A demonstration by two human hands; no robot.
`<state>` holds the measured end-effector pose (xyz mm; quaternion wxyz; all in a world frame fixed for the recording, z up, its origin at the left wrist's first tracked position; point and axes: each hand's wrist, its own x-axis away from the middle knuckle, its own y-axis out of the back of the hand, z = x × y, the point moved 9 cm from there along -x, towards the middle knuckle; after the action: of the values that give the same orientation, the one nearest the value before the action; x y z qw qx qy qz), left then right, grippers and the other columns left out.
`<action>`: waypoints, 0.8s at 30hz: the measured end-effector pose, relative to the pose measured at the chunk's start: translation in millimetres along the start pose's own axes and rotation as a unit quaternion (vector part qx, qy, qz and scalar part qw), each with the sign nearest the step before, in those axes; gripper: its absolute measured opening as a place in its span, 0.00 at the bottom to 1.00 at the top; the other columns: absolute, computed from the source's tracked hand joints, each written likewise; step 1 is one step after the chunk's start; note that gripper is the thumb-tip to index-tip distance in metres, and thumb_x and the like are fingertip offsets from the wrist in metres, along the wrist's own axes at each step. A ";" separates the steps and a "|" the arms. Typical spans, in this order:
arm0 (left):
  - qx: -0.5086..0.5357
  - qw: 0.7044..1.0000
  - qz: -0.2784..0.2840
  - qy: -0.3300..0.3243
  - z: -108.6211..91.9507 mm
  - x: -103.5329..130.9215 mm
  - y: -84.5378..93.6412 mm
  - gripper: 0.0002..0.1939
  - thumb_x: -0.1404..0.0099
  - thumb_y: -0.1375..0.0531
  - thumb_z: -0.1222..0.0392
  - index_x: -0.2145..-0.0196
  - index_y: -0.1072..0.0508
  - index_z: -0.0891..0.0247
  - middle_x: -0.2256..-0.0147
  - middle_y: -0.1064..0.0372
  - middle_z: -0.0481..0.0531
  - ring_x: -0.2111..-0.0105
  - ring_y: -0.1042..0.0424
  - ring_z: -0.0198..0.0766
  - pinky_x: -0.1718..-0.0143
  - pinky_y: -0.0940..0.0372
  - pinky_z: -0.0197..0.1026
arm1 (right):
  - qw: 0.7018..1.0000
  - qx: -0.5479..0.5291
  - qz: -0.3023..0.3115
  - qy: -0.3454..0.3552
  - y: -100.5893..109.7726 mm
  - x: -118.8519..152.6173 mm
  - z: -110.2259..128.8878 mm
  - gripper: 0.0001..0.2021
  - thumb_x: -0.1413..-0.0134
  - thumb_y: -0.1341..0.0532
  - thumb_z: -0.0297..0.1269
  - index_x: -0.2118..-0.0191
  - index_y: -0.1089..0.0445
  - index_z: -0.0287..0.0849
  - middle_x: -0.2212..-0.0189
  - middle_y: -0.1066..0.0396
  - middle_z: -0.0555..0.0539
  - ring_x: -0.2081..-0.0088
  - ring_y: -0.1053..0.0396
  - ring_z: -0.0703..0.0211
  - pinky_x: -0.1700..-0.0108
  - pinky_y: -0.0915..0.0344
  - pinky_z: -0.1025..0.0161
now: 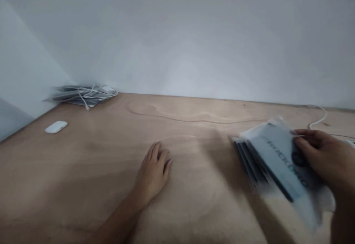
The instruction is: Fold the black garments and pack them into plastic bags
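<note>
My right hand (318, 151) pinches the upper right part of a bundle of flat packages (271, 155) in clear plastic, at the right side of the table. The front package is pale with dark lettering and a dark round mark; several dark edges fan out behind it. Motion blurs the bundle, which leans to the left. My left hand (155, 168) lies on the wooden table near the middle, fingers a little apart, with nothing in it.
A pile of grey flat packages (72, 96) with a white cable (94, 92) on it sits at the back left corner. In front of it lies a white rounded case (56, 127). Another white cable (318, 120) curves at the back right, by the wall.
</note>
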<state>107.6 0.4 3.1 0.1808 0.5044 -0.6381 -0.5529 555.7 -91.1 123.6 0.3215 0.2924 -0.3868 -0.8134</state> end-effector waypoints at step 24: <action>-0.063 0.998 0.008 0.002 -2.3 0.3 -3.1 0.14 0.29 0.45 0.58 0.50 0.29 0.67 0.39 0.41 0.70 0.37 0.40 0.62 0.40 0.37 0.63 | 0.923 0.256 0.092 0.270 -125.3 35.1 -27.4 0.31 0.34 0.56 0.53 0.32 0.40 0.47 0.30 0.46 0.44 0.30 0.51 0.35 0.36 0.44 0.33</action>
<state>110.7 -0.7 1.0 0.2179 0.4878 -0.6059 -0.5895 516.6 -67.5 -1.3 0.4016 0.5365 -0.5059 -0.5430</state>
